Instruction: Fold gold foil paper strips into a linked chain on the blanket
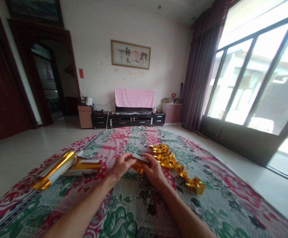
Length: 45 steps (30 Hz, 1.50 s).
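Observation:
Between my two hands is a small piece of gold foil paper [137,166] with a white strip along its upper edge. My left hand [121,166] pinches its left end between thumb and fingers. At the right end, my right hand [153,170] grips the same piece, its thumb on the near side. Just beyond and to the right lies a row of folded gold foil pieces [170,159], stretching toward me in a slanting line. To the left rest a loose roll of gold foil paper [57,170] and some curled gold sheets [84,166] with white backs.
A flowered cloth [119,218] in red, green and grey covers the round surface under my hands. Across the room stand a low black cabinet [124,123] and a screen draped with a pink cloth [135,98]. Large windows [258,72] and a purple curtain [200,72] are at the right.

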{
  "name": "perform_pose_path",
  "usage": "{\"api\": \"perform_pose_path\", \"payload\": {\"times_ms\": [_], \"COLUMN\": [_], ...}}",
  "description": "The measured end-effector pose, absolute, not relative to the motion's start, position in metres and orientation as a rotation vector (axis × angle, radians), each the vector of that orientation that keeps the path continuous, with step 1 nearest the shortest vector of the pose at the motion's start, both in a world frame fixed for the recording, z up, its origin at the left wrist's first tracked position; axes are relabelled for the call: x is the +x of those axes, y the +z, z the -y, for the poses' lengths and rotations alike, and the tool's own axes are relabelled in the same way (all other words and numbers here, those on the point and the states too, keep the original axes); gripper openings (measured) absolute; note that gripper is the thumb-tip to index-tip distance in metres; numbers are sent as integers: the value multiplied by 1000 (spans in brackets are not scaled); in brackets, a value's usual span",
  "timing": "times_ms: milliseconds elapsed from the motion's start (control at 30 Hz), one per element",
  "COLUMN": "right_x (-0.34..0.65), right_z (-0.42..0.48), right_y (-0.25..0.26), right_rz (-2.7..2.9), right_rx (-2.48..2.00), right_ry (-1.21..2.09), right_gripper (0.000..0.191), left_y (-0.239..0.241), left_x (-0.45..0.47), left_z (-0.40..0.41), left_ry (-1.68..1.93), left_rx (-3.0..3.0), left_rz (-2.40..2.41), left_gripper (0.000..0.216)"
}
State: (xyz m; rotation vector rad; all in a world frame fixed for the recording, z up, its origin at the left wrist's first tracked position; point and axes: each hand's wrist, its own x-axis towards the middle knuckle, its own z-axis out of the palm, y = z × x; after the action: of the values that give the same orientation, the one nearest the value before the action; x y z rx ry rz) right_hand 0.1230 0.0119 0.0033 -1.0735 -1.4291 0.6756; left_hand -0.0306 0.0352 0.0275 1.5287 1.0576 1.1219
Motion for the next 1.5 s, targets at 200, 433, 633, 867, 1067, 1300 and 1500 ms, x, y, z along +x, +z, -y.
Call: {"api": "perform_pose_path", "payload": {"times_ms": [200,433,633,867,1067,1300,1500], "right_x": [123,124,122,119,122,127,127], "right_z": [-5,1,-2,-2,0,4,0], "right_y": [11,22,18,22,27,35,32], "right_rz": [1431,1462,1403,1257,1162,1207,1240], "right_rx": [-1072,-1040,-1070,-1049,-1054,-1059,-1058], "right_ry": [790,861,926,963,1051,1130,1180], "right_gripper": [32,23,21,22,21,20,20], "left_y": [27,23,21,27,29,19,22], "left_x": [-29,-31,-29,-31,-39,-44,-43], "left_z": [-33,-34,-34,-34,-35,-42,-42], "left_ry": [1153,1125,1113,1132,1045,965,946], "left_rx": [1353,1443,1440,1442,1631,1823,1958], "left_rz": [-950,-938,-923,-918,-800,-740,-653], "left_gripper": [26,23,21,42,52,46,26]}}
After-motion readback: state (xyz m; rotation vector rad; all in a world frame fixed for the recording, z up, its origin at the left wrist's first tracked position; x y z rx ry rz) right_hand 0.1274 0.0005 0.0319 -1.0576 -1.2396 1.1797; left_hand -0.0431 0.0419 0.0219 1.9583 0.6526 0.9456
